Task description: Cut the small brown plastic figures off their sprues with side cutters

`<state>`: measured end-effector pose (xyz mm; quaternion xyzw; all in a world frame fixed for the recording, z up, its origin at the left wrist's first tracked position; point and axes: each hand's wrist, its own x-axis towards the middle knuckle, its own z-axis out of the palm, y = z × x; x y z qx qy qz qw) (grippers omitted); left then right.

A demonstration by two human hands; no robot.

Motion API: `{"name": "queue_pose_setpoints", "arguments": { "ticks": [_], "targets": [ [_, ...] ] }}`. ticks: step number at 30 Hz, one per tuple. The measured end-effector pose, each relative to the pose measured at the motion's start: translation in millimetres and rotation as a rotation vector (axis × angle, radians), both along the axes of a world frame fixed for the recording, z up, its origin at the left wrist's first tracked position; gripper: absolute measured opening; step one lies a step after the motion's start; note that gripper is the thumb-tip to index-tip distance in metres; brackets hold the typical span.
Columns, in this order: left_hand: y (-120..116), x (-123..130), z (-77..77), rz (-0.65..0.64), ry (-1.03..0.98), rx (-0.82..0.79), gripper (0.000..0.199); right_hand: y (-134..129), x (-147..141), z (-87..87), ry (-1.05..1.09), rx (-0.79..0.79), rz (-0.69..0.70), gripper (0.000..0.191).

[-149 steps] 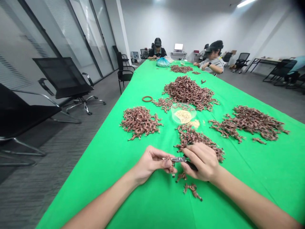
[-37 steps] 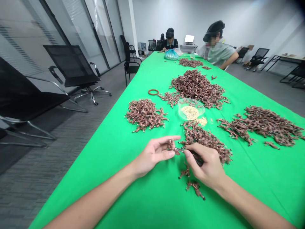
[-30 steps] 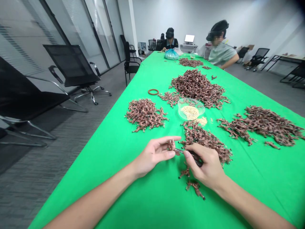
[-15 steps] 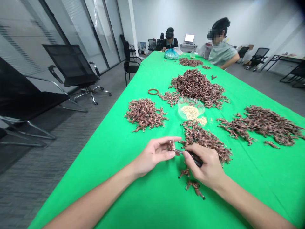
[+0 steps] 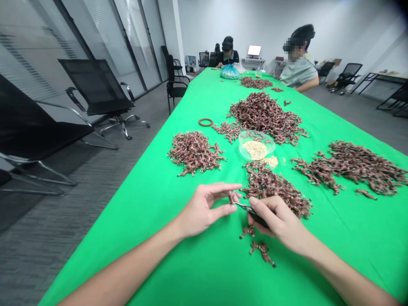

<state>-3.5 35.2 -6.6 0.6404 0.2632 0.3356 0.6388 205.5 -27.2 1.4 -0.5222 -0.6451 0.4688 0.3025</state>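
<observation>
The left fingers, partly curled, held the figurine near-upright. Right fingers clasped pliers, tips at its right.

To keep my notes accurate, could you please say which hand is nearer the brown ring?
Left: the left hand is on the near side of the brown ring; the right hand is too, but well to its right.

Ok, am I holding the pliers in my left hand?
No, your right hand holds the pliers, with their tips pointing toward your left hand.
</observation>
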Motion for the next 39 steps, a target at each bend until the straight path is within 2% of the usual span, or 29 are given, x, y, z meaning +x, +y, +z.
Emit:
{"name": "queue_pose_setpoints", "arguments": {
  "ticks": [1,3,7,9,11,17,25,39],
  "targets": [
    [0,0,-0.8,0.023,-0.017,-0.035,0.044,0,0,-0.4,-0.025,0.041,-0.017,0.051],
    [1,0,-2.5,0.066,-0.046,-0.104,0.044,0,0,-2.7,-0.130,0.218,-0.072,0.044],
    [2,1,-3.5,0.091,-0.079,-0.224,0.045,1,4,-12.9,-0.415,0.766,-0.129,0.016],
    [1,1,-2.8,0.084,-0.095,-0.264,0.046,2,6,-17.3,-0.546,0.950,-0.143,0.020],
    [1,2,-1.7,0.079,-0.104,-0.293,0.046,3,7,-19.0,-0.657,1.053,-0.172,0.024],
    [0,2,0.8,0.084,-0.093,-0.333,0.046,4,10,-16.0,-0.830,1.210,-0.178,0.032],
    [-1,2,0.3,0.072,-0.083,-0.346,0.046,3,12,-16.9,-0.920,1.338,-0.158,0.036],
    [-2,2,2.0,0.062,-0.051,-0.327,0.046,0,14,-19.0,-0.955,1.375,-0.152,0.036]
  ]
}}
